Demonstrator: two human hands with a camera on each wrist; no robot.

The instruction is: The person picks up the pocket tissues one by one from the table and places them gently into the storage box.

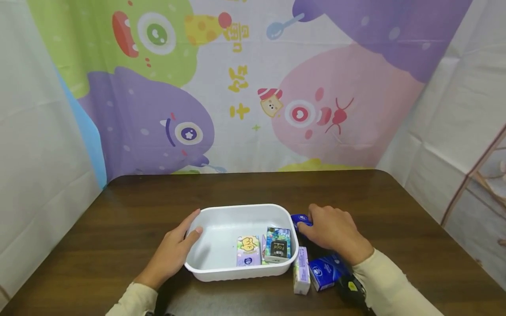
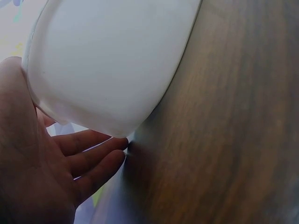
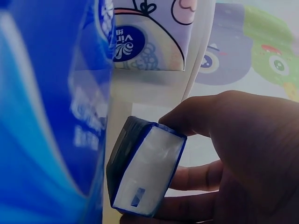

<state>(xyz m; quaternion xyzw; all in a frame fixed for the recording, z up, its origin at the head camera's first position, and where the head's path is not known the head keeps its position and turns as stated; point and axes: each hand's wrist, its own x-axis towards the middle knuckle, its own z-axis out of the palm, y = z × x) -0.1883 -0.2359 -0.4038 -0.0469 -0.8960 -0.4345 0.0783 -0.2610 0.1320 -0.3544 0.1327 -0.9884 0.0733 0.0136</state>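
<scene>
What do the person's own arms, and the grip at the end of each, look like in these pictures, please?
Both arms wear cream long sleeves: the left sleeve and right sleeve end near the wrists. The left grip and right grip are bare, with no gloves visible. A black device with a yellow-green mark shows by the right cuff, perhaps wrist-worn.

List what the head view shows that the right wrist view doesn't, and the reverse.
Only the head view shows the left hand at the left side of the white plastic tray, and the multicoloured, black-labelled pack inside it.

Only the right wrist view shows the white end face of the blue tissue pack that the right hand grips.

Both show the right hand, that pack, the white plastic tray and the cartoon-monster backdrop.
</scene>
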